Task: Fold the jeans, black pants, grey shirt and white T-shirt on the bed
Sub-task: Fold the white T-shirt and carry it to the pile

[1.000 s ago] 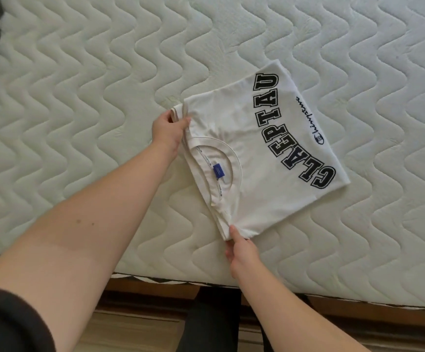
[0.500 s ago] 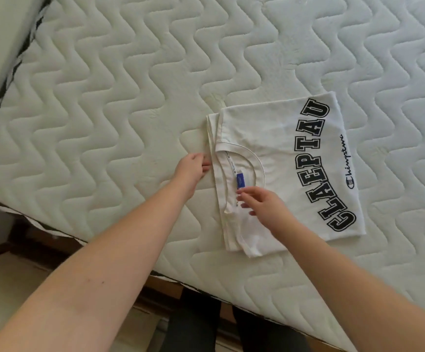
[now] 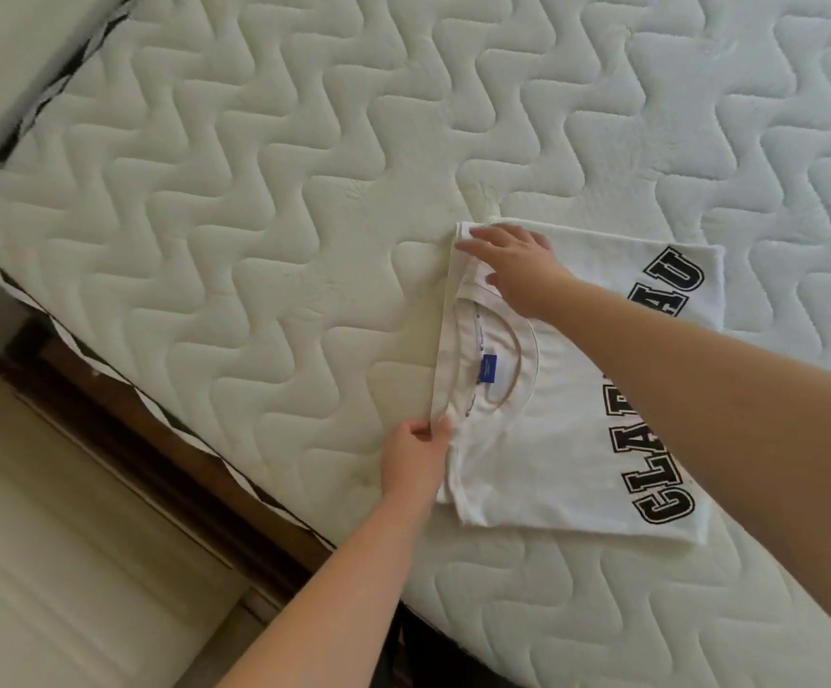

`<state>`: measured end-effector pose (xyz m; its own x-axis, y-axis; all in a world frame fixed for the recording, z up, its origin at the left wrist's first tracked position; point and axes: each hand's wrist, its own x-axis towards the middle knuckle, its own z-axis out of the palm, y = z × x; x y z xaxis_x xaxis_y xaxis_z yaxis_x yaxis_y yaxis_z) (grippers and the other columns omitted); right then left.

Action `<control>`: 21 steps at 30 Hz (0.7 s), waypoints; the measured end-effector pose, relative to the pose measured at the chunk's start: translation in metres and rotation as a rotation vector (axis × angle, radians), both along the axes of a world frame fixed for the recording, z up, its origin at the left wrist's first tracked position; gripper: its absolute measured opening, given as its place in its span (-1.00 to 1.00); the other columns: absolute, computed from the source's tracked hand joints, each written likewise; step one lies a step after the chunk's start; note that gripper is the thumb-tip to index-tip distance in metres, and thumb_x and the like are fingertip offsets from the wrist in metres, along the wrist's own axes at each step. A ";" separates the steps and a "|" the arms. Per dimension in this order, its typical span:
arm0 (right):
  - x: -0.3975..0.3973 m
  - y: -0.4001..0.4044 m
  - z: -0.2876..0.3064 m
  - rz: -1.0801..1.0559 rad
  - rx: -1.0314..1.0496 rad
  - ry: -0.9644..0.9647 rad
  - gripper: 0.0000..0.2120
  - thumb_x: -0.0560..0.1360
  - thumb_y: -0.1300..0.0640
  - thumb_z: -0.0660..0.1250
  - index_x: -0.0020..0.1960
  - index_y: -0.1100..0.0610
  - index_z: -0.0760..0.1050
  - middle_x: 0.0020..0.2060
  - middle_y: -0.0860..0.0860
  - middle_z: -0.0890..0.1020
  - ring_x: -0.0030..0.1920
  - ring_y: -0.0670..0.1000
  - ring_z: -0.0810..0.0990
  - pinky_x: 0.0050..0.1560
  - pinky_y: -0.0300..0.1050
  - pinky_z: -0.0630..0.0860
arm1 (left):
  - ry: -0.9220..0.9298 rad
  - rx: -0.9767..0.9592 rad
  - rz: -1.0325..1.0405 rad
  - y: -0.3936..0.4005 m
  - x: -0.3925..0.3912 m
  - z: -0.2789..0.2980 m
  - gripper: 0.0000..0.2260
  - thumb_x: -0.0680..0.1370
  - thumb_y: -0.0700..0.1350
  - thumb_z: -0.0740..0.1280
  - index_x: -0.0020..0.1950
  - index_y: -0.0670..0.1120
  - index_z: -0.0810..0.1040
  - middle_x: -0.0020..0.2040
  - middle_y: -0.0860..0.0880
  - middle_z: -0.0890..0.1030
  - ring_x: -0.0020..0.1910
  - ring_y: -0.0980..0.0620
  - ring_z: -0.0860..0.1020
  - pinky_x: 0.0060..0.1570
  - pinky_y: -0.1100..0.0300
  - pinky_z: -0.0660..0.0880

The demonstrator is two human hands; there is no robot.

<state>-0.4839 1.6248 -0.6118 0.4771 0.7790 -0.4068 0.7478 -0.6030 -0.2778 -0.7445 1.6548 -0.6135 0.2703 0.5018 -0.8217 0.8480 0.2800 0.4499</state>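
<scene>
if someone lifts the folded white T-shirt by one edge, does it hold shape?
Probably not. The white T-shirt is thin layered cloth, so it would likely droop and unfold. The edge pinched by the left hand already bends up. It looks light; the quilted mattress may resist sliding.

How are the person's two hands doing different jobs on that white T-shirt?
The left hand pinches the white T-shirt at its near collar-side edge; the right hand lies with straight fingers on the far corner. The left arm comes from below, the right crosses over the print. Both touch the same folded edge.
</scene>
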 end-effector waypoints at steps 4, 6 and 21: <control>0.017 0.012 -0.006 -0.113 -0.047 0.041 -0.26 0.56 0.15 0.33 0.58 -0.08 -0.01 0.55 -0.02 0.14 0.55 0.09 0.04 0.50 0.07 -0.03 | 0.155 0.086 -0.131 -0.021 -0.024 -0.003 -0.64 0.44 0.23 0.41 0.06 0.00 0.57 0.03 -0.01 0.58 0.07 -0.07 0.55 0.10 -0.06 0.52; 0.023 0.016 -0.007 -0.161 -0.071 0.044 -0.19 0.51 0.06 0.40 0.58 -0.05 -0.02 0.54 0.03 0.17 0.54 0.12 0.08 0.50 0.08 -0.02 | 0.188 0.101 -0.151 -0.027 -0.035 -0.006 -0.60 0.42 0.26 0.42 0.07 0.01 0.55 0.07 0.00 0.48 0.10 -0.07 0.50 0.15 -0.02 0.49; 0.054 0.024 0.004 -0.195 -0.304 0.122 -0.14 0.34 -0.11 0.55 0.48 0.18 0.27 0.40 0.16 0.39 0.37 0.22 0.37 0.33 0.09 0.35 | -0.443 -0.647 0.770 -0.082 -0.087 -0.012 -0.32 0.41 -0.05 0.54 0.46 -0.01 0.32 0.31 -0.03 0.58 0.31 0.00 0.53 0.27 0.11 0.44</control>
